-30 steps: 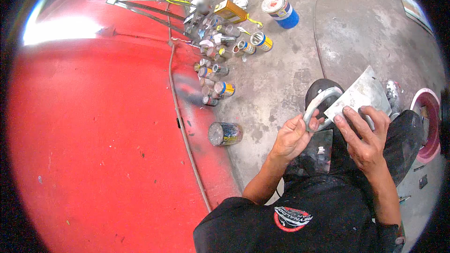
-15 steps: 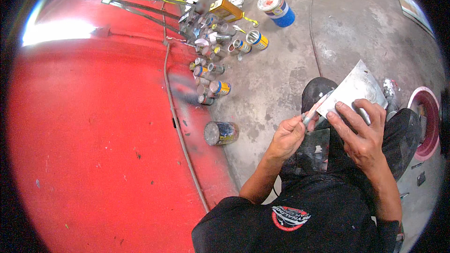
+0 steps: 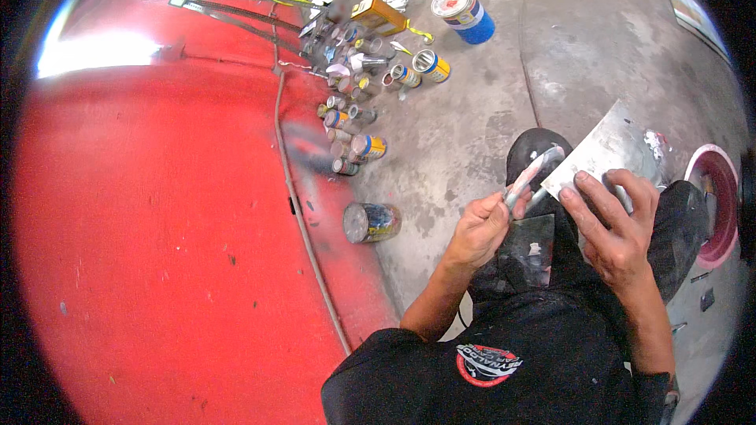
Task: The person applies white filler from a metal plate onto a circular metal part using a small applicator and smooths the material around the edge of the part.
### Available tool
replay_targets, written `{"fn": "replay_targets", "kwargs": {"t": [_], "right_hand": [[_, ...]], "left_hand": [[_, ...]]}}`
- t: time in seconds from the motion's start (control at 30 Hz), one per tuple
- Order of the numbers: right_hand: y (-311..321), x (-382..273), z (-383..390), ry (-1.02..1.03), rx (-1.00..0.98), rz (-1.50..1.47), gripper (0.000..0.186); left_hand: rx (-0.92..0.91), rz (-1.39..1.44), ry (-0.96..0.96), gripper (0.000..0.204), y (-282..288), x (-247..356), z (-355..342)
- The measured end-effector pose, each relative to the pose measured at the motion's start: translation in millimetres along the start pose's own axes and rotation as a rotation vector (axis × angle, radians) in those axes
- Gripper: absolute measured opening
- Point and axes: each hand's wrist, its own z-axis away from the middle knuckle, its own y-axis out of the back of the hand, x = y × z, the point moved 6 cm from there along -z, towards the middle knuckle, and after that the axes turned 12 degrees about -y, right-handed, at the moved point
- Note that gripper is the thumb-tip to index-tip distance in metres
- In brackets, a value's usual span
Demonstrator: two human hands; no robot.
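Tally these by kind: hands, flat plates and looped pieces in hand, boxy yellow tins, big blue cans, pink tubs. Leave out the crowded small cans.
Left hand and right hand: 2
Flat plate in the right hand: 1
Looped piece in the left hand: 1
Boxy yellow tin: 1
Big blue can: 1
Pink tub: 1
Total: 7

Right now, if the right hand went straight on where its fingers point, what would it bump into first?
Beyond the flat plate it holds, the right hand would probably first meet the curved piece in the left hand; depth is unclear.
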Motion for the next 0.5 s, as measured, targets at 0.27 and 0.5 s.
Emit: {"fn": "replay_targets", "kwargs": {"t": [0.27,0.5], "right_hand": [[5,4,-5,-0.084,-0.102,0.009,0.040],[-2,0,-3,-0.063,-0.100,-0.013,0.041]], "left_hand": [[-0.220,-0.777,-0.189,0.037,-2,35,-11],[-0.114,-0.553,-0.123,0.034,1,26,-3]]}}
